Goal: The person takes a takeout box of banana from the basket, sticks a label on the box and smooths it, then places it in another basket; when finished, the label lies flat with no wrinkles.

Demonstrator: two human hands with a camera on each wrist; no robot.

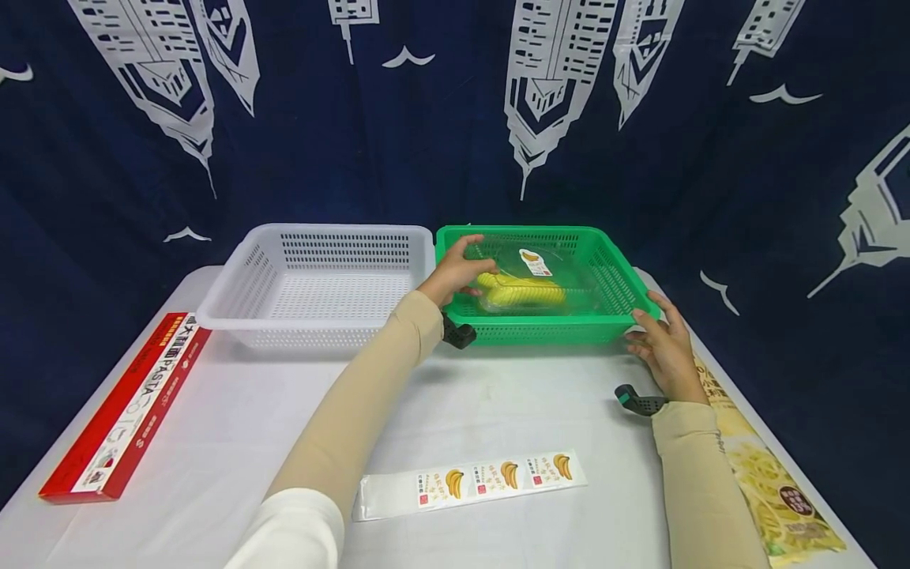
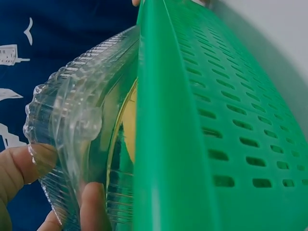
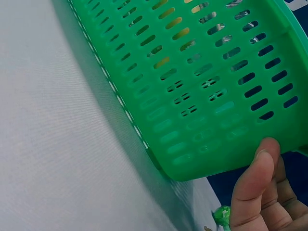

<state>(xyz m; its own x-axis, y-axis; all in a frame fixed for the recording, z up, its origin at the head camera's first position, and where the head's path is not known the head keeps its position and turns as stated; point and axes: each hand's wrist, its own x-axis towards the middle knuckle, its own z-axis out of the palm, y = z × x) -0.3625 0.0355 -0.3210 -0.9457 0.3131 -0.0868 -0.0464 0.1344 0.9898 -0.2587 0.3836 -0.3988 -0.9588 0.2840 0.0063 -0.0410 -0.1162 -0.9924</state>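
Observation:
Inside the green basket [image 1: 540, 330] a clear plastic clamshell box [image 1: 583, 288] lies tilted, with a banana label [image 1: 535, 262] on its lid. Something yellow and ridged [image 1: 522, 291] shows through it. My left hand [image 1: 458, 269] grips the box's left end, thumb and fingers on either side of its ribbed edge [image 2: 41, 110]. At the basket's front right corner my right hand [image 1: 664, 344] holds the rim with thumb and fingertips. The right wrist view shows the thumb [image 3: 255, 178] against the basket's slotted wall [image 3: 192, 159].
A white basket [image 1: 313, 324] stands left of the green one. On the left lies a red pasta box [image 1: 128, 411]. A strip of banana labels [image 1: 469, 484] lies in front, and a noodle packet [image 1: 771, 482] along the right table edge. Behind hangs a dark blue curtain [image 1: 426, 142].

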